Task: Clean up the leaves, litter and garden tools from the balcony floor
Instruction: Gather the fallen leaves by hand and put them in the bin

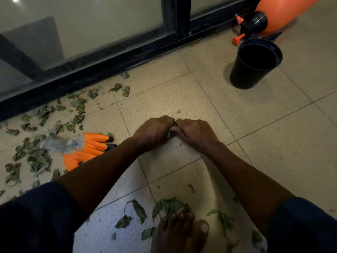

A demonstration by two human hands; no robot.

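Left hand [154,133], right hand [196,133]: curled together, pinching one small scrap [170,133], centre. One smooth black cylindrical pot [244,75], upper right.

Left hand [155,132] and right hand [196,133] together pinch a small scrap [169,134]

one pot [244,75], one sprayer [279,13], one plastic bottle [63,143], many scattered leaves [39,161].

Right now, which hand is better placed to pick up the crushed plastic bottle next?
Left. The left hand is on the side of the bottle, which lies on the orange gloves beside that forearm; the right hand would cross over.
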